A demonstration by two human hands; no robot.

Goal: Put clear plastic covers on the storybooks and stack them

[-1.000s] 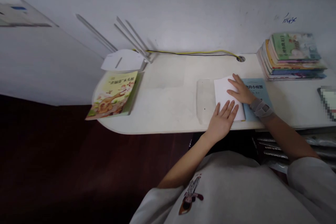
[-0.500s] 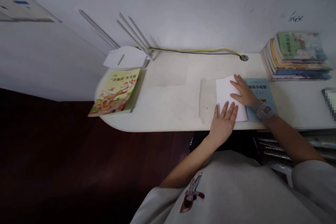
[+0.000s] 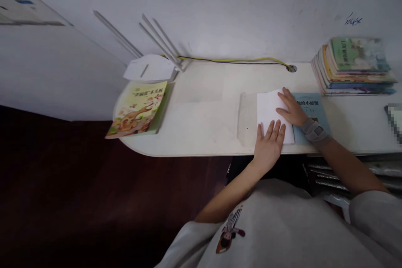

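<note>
A white sheet or page [image 3: 266,106] lies against the left side of a blue book [image 3: 309,113] on the white table. My left hand [image 3: 269,144] rests on the lower part of the white sheet, its fingers spread. Higher up, my right hand [image 3: 292,109], with a grey band at the wrist, lies over the sheet's right edge and the blue cover, fingers apart. Whether the sheet is joined to the blue book cannot be made out.
A yellow-green book [image 3: 140,111] overhangs the table's left end, before a white router [image 3: 150,69] with upright antennas. Cables run along the wall to a hole [image 3: 292,68]. Stacked books [image 3: 358,67] stand at the right. A pixelated object [image 3: 395,121] is at the right edge.
My left hand has slid slightly to the right over the white sheet. My right hand has shifted very little, its fingers still on the sheet.
</note>
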